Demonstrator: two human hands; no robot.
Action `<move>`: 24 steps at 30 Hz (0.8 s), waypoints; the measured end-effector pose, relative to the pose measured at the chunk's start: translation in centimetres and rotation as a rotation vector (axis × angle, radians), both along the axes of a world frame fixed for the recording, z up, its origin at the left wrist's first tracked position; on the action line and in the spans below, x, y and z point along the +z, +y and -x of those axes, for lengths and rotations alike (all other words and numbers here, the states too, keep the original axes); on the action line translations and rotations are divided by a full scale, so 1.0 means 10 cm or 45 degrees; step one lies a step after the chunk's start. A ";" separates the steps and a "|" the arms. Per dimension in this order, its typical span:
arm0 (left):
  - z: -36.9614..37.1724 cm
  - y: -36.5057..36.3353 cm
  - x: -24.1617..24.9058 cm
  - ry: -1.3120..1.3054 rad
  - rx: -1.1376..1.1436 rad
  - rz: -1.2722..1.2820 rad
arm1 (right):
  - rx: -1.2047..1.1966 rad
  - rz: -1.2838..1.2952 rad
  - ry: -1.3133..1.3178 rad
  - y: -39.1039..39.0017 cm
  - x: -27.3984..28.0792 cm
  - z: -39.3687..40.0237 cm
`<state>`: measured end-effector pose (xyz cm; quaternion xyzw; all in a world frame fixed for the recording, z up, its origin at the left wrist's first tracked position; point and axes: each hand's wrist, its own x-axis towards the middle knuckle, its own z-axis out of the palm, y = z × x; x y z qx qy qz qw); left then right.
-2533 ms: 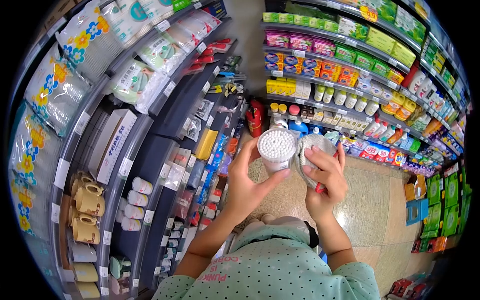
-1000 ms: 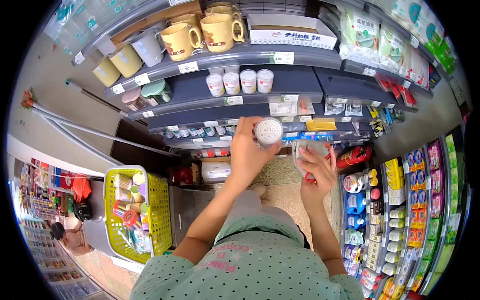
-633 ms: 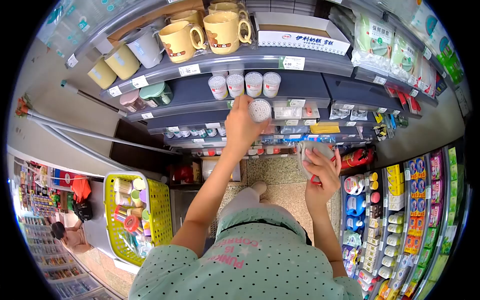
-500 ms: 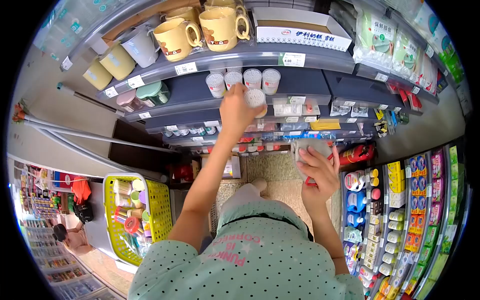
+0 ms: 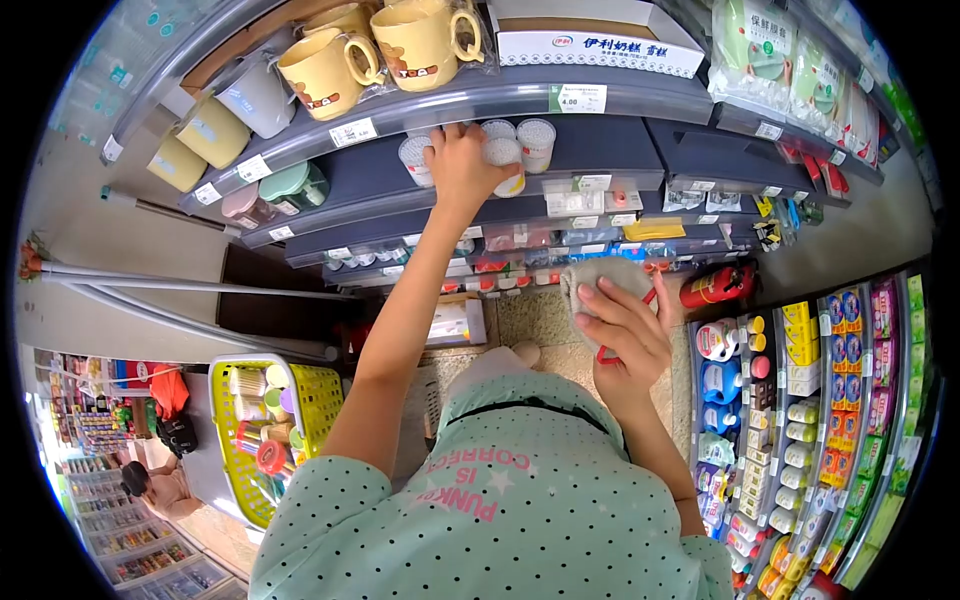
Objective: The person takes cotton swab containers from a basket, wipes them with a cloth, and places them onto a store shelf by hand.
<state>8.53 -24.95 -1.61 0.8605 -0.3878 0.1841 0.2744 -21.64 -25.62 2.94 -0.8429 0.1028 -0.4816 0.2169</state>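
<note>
My left hand (image 5: 464,170) reaches onto the dark shelf, fingers curled around a small white round tub (image 5: 503,153) with a speckled top. Its thumb presses the near side of that tub, which stands at the shelf's front edge. Similar tubs are close by: one tub (image 5: 415,162) left of the hand and another tub (image 5: 537,147) to the right, with more behind, partly hidden by my fingers. Lower down, my right hand (image 5: 628,335) is closed on a grey cloth (image 5: 603,283). A thin red item (image 5: 606,355) shows at the same hand, mostly hidden by the fingers.
Yellow mugs (image 5: 322,72) and a white carton (image 5: 600,42) stand on the shelf above. A yellow basket (image 5: 313,405) full of goods is at my left. A fire extinguisher (image 5: 718,286) stands beyond my right hand. Further left is another person (image 5: 165,488).
My left hand has moved forward and slightly left with the tub, from in front of the row to the shelf beside the other tubs. My right hand still holds the cloth.
</note>
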 end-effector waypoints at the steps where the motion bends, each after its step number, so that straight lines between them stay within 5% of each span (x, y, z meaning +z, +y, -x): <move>1: -0.01 -0.01 0.00 -0.013 -0.001 0.003 | -0.001 -0.008 0.001 0.00 0.00 -0.01; 24: -0.27 -0.26 -0.23 -0.229 0.049 0.019 | -0.014 -0.101 -0.002 0.03 -0.05 -0.05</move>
